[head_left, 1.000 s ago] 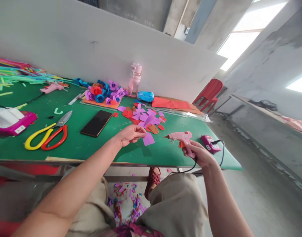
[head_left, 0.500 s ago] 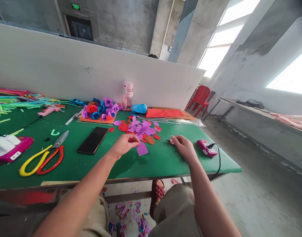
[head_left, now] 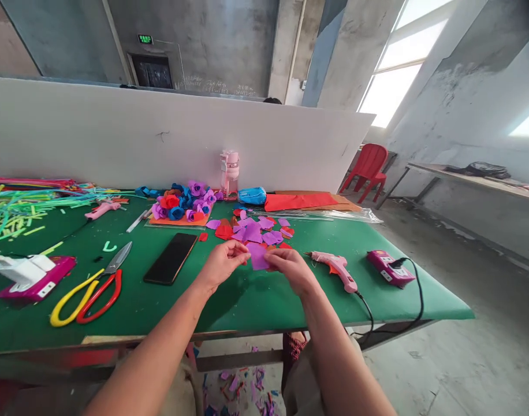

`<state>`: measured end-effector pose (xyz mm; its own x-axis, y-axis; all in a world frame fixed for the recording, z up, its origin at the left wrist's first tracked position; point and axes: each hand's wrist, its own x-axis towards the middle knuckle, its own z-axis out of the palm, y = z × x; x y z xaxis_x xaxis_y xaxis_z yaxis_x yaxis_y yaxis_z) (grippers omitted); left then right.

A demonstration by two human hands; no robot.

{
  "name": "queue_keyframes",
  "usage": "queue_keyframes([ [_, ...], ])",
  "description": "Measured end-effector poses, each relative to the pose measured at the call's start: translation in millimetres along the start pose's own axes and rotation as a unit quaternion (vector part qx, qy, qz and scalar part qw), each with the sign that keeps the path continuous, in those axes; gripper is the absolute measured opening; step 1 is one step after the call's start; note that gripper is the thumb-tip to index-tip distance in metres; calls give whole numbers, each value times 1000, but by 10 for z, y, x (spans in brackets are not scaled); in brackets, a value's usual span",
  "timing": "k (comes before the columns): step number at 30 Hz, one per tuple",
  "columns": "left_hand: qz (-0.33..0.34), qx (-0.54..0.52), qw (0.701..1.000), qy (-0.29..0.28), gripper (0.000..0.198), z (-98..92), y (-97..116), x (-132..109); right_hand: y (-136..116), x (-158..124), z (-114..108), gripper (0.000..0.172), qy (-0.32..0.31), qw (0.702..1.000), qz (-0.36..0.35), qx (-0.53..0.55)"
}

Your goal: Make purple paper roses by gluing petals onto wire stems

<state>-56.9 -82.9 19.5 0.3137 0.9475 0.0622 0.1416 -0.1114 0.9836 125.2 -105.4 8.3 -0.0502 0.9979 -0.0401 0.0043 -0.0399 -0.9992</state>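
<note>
Both my hands meet over the middle of the green table (head_left: 264,300). My left hand (head_left: 223,263) and my right hand (head_left: 290,267) each pinch an edge of one purple foam petal (head_left: 259,256), held just above the tabletop. Behind it lies a pile of purple and red foam petals (head_left: 256,231). A pink glue gun (head_left: 336,267) lies on the table to the right of my right hand, its cord running off the front edge.
A black phone (head_left: 170,258) and yellow and red scissors (head_left: 89,292) lie to the left. Finished foam roses (head_left: 182,203) and a pink bottle (head_left: 230,173) stand by the white partition. A pink power strip (head_left: 390,268) sits at the right. Scraps litter the floor.
My right hand has set the glue gun down on the table and come left to the purple petal. Both hands now hold that petal, raised off the table. The view has tilted up.
</note>
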Motion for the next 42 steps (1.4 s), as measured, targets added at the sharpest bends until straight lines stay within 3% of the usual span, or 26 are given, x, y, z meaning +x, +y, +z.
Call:
queue_keyframes([
  [4,3,-19,1000,17,32,88,-1,-16,35,66,-76,27,131,986,-17,104],
  [11,-8,-83,996,35,25,266,-15,-57,-23,86,-96,30,210,965,-55,150],
  [15,25,-108,991,77,25,317,-41,-53,-88,44,-83,31,213,959,-71,170],
  [20,56,-84,987,125,21,330,-35,-44,-193,-29,-28,29,172,958,-67,220],
  [25,46,-105,986,118,20,346,7,-73,-253,-100,-3,27,159,962,-88,205],
  [42,8,-212,974,80,19,442,3,-78,-240,-120,131,33,205,965,-139,86],
])
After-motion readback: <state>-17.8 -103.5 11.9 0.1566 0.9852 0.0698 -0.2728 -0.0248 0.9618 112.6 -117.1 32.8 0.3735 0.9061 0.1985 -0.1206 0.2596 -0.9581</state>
